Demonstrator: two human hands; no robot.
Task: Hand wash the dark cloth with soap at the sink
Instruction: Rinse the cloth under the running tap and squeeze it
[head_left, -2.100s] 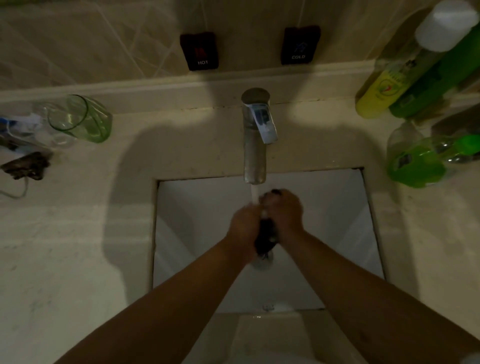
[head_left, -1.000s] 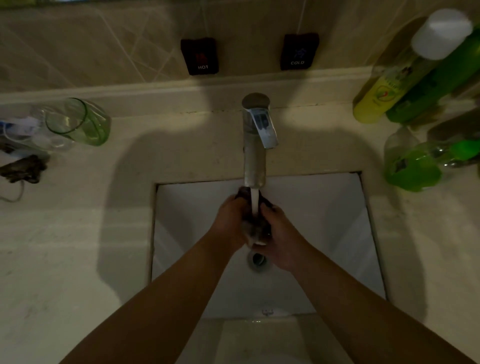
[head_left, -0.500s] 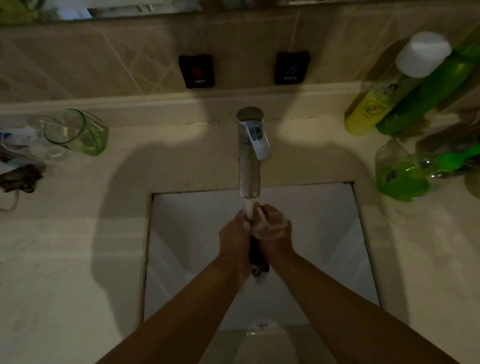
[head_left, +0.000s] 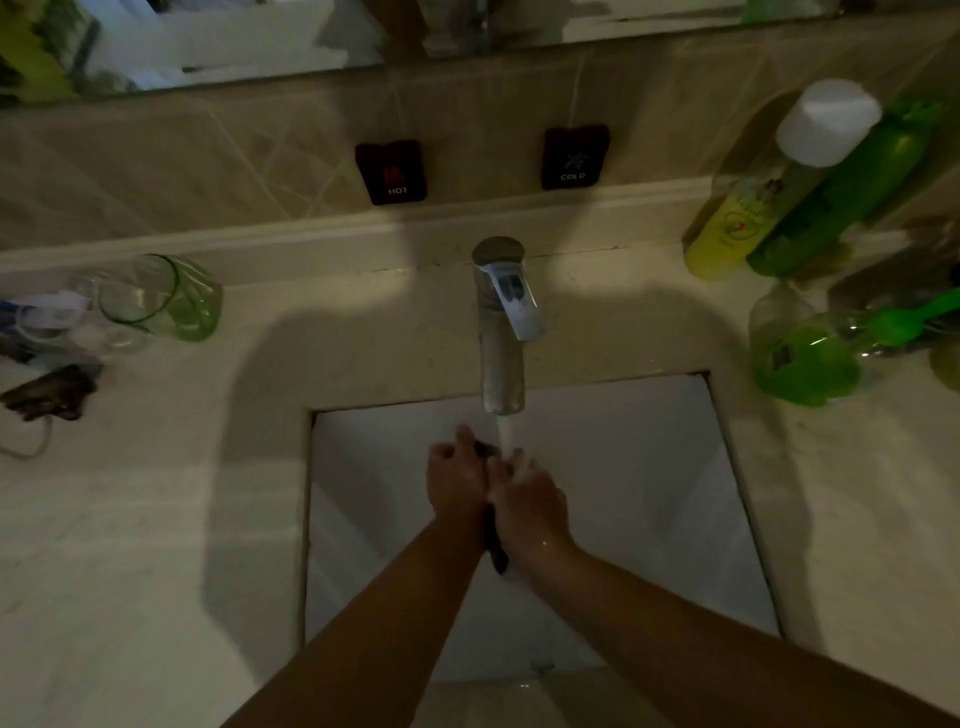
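My left hand (head_left: 456, 480) and my right hand (head_left: 527, 496) are pressed together over the white sink (head_left: 649, 467), under the running stream from the metal tap (head_left: 503, 338). Between the palms is the dark cloth (head_left: 496, 551); only a narrow strip of it shows, hanging out below the hands, plus a small bit at the fingertips. Both hands are closed on it. Pale suds sit on the fingers of my right hand. Water falls onto the fingertips.
A green glass (head_left: 166, 299) and a dark object with a cable (head_left: 49, 397) sit on the left counter. Yellow and green bottles (head_left: 748, 218) and a green soap dispenser (head_left: 802, 358) stand at right. HOT (head_left: 392, 171) and COLD (head_left: 574, 156) buttons are on the wall.
The hands have kept rubbing the cloth under the stream, shifting back and forth against each other. The head view has tilted up, so the mirror edge now shows.
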